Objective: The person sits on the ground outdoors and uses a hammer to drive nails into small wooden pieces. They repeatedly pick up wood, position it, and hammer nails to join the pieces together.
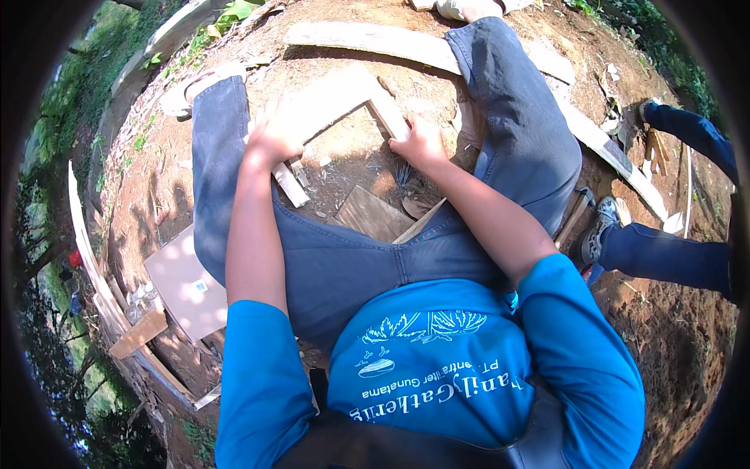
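Both hands, L (273, 141) & R (418, 144), atop wooden frame (336, 98).

Outdoor work site, rough carpentry on open ground. Bare reddish dirt (344, 148) underfoot, sun falling in patches. Loose planks (367, 37) and wood offcuts (373, 213) lying scattered about. Nails (403, 173) lying in the soil. Green plants (234, 11) growing along the edge. No walls, no floor, no bench showing.

The bare brown ground (344, 148) carries a wooden frame (344, 94), a long plank (367, 39) behind it, some nails (402, 173), a small board (373, 213) and a pale flat sheet (187, 281).
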Motion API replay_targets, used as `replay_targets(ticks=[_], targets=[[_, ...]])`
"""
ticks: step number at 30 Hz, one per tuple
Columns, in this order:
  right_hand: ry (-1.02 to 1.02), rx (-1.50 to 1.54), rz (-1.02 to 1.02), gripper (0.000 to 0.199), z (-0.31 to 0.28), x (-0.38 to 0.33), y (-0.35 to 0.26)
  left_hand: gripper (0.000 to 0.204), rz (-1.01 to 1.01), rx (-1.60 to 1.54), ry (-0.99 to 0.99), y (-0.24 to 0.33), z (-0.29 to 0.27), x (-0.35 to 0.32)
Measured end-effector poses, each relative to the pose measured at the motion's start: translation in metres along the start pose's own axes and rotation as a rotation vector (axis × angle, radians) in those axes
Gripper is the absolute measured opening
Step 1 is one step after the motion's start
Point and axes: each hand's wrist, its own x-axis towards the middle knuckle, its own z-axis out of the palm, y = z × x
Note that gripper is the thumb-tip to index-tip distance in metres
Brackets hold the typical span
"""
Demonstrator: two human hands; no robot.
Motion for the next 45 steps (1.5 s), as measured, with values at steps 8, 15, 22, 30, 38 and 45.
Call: replay_targets(ticks=[8, 15, 22, 30, 38, 45], targets=[[0.337, -0.039, -0.130, 0.056, 0.043, 0.019, 0.000, 0.037, 0.206, 0.056, 0.085, 0.004, 0.009, -0.008], [0.144, 0.009, -0.088, 0.064, 0.023, 0.022, -0.004, 0.052, 0.150, 0.089, 0.058, -0.007, 0.016, -0.006], [0.164, 0.004, -0.096, 0.060, 0.019, 0.017, 0.006, 0.087, 0.036, -0.004, -0.028, -0.003, 0.015, 0.004], [0.442, 0.801, -0.230, 0.047, -0.009, 0.060, 0.025, 0.108, 0.008, -0.207, 0.036, -0.026, 0.006, 0.018], [0.213, 1.258, -0.011, 0.030, -0.100, 0.061, 0.004, 0.108, -0.065, -0.647, 0.113, -0.029, -0.015, 0.017], [0.212, 1.303, 0.040, 0.028, -0.104, 0.059, 0.006, 0.107, -0.088, -0.522, -0.017, -0.008, -0.025, 0.013]])
